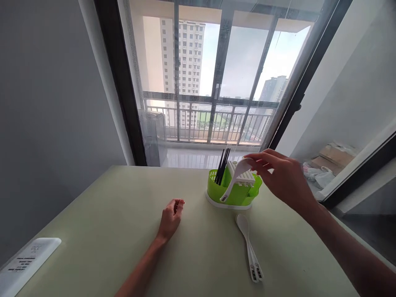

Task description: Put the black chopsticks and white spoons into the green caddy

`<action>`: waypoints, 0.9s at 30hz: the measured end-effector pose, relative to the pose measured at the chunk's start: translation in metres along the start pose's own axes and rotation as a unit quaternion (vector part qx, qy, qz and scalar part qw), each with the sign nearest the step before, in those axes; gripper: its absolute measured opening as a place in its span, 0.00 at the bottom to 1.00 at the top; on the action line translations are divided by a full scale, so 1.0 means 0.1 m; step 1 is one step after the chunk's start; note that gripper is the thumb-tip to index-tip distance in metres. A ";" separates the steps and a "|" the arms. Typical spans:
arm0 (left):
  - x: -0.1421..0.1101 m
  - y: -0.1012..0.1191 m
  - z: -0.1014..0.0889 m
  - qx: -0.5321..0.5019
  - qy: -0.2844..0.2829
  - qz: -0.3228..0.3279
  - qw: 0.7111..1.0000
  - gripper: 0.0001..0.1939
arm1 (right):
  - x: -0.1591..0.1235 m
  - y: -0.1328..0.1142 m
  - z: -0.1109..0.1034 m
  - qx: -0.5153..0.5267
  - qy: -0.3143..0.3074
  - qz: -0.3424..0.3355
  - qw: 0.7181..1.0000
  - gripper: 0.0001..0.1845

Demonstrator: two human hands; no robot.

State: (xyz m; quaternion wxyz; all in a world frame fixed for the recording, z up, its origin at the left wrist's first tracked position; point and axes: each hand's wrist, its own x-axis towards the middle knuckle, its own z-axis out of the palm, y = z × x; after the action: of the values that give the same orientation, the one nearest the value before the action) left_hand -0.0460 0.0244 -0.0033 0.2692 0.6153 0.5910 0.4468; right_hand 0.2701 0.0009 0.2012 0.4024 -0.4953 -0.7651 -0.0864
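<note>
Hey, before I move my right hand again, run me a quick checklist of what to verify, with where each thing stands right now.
1. Spoon gripped: ok. The right hand pinches the white spoon by its bowl, handle angled down.
2. Holder upright: ok. The green holder stands on the table.
3. Spoon handle not touching the holder: cannot tell. They overlap in this view.
4. Left hand apart from the holder: ok. The left hand is off to its left.
5. Chopsticks standing: ok. The black chopsticks lean in the holder's left end.
6. Loose spoons in the holder: not ok. Two loose spoons lie overlapping on the table.
</note>
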 end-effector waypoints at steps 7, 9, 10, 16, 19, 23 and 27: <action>0.00 0.00 -0.01 0.006 0.005 0.009 1.000 0.24 | 0.00 0.09 0.41 -0.178 0.093 -0.112 0.973 0.11; 0.00 0.00 -0.01 0.008 0.005 0.010 1.000 0.24 | -0.09 0.15 0.61 -0.197 0.080 -0.145 0.966 0.10; 0.00 0.00 -0.01 0.010 0.004 0.011 1.000 0.23 | -0.13 0.18 0.71 -0.200 0.071 -0.162 0.964 0.09; -0.02 0.02 -0.02 0.012 0.003 0.019 1.000 0.23 | -0.39 0.29 1.02 -0.202 0.032 -0.208 0.956 0.11; -0.01 0.02 -0.01 0.014 0.002 0.019 1.000 0.23 | -0.47 0.33 1.07 -0.203 0.014 -0.207 0.957 0.11; 0.00 0.00 -0.01 0.021 0.000 0.015 1.000 0.23 | -0.50 0.32 1.08 -0.198 -0.002 -0.189 0.962 0.11; 0.01 -0.01 -0.01 0.022 -0.001 0.009 1.000 0.23 | -0.52 0.26 0.93 -0.164 -0.029 -0.167 0.972 0.13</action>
State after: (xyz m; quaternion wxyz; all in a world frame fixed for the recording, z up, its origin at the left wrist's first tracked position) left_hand -0.0474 0.0255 -0.0038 0.2521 0.6269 0.5947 0.4356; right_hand 0.2525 0.0271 0.0960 0.2728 -0.4222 -0.8237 -0.2622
